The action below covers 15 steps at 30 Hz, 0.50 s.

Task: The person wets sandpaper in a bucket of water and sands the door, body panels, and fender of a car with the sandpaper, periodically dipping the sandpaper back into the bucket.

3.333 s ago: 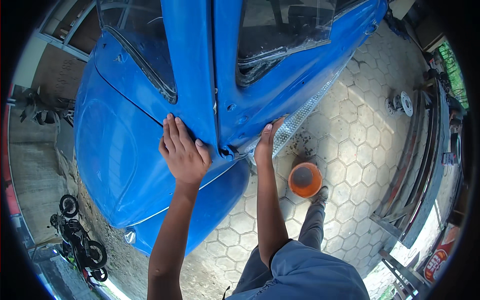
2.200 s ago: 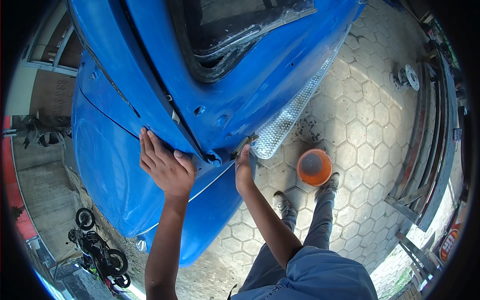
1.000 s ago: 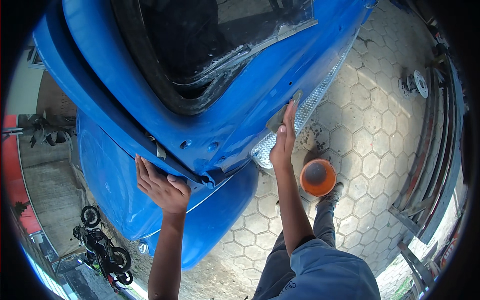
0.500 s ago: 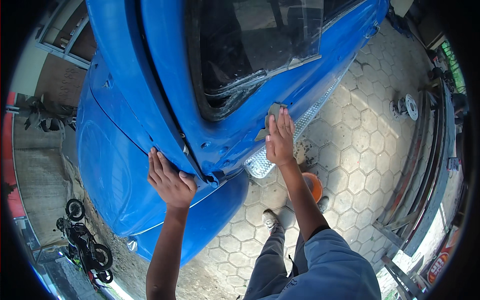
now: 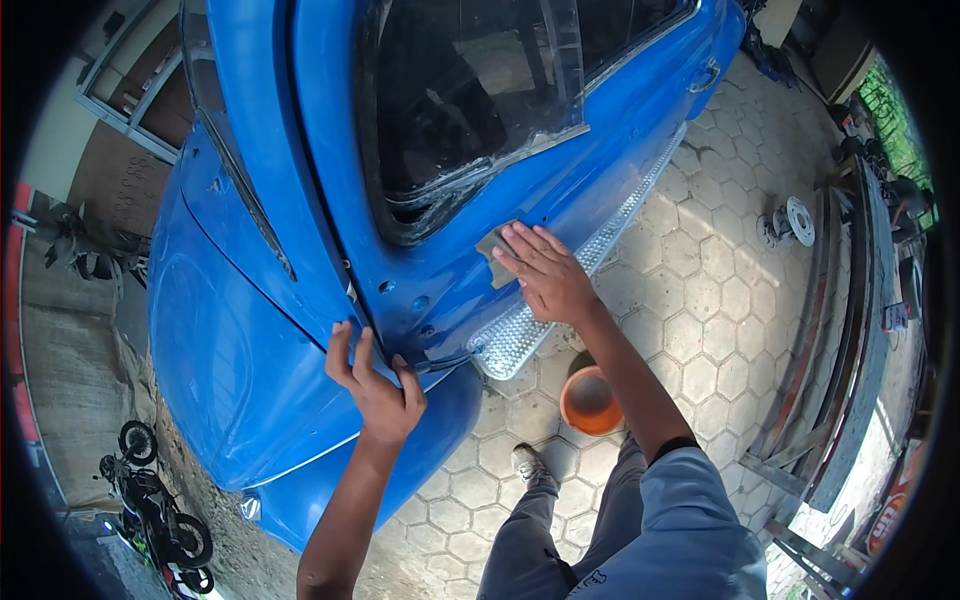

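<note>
A blue car with rounded panels fills the upper left of the view, its door [image 5: 440, 275] facing me. My right hand [image 5: 550, 278] presses a grey-brown sheet of sandpaper [image 5: 492, 252] against the door below the window. The fingers lie over the sheet; its edge sticks out past them. My left hand [image 5: 380, 395] is at the door's front gap, above the front fender [image 5: 430, 420]. Its fingers are bent and apart, with nothing in them; fingertip contact with the panel is unclear. Small round holes show in the door between both hands.
A silver textured running board [image 5: 510, 338] juts out under the door. An orange bucket [image 5: 592, 420] stands on the hexagonal paving near my feet. Long beams [image 5: 840, 340] and a metal wheel hub [image 5: 799, 222] lie to the right. A motorcycle [image 5: 160, 505] is at far left.
My right hand has slid the sandpaper left along the door and turned its fingers leftward. My left hand has moved right and down, its fingers now bent instead of flat. More of the bucket shows.
</note>
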Available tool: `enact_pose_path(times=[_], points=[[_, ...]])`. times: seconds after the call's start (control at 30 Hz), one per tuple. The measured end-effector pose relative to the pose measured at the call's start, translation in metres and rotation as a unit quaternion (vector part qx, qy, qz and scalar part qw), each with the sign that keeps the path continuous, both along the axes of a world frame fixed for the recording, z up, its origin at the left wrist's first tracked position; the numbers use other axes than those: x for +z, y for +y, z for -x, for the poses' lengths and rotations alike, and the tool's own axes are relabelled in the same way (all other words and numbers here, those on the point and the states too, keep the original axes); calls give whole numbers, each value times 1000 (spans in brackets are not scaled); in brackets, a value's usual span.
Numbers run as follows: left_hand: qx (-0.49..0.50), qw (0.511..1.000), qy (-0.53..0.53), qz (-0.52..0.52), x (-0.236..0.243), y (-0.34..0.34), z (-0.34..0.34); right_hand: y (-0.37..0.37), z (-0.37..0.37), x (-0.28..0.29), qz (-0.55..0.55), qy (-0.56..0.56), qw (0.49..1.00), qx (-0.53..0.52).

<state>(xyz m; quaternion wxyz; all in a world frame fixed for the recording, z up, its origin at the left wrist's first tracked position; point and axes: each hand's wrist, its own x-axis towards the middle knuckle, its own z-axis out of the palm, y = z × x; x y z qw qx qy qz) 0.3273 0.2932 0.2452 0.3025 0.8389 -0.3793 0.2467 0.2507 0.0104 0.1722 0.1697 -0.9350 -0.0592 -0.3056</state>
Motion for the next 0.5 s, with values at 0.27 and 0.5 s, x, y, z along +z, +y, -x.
enact_pose_path(times=[0.27, 0.5], points=[[80, 993, -54, 74, 30, -131, 34, -202, -4, -2, -297, -131, 897, -299], [175, 982, -51, -38, -29, -193, 16, -133, 2, 19, -108, 7, 989, -106]])
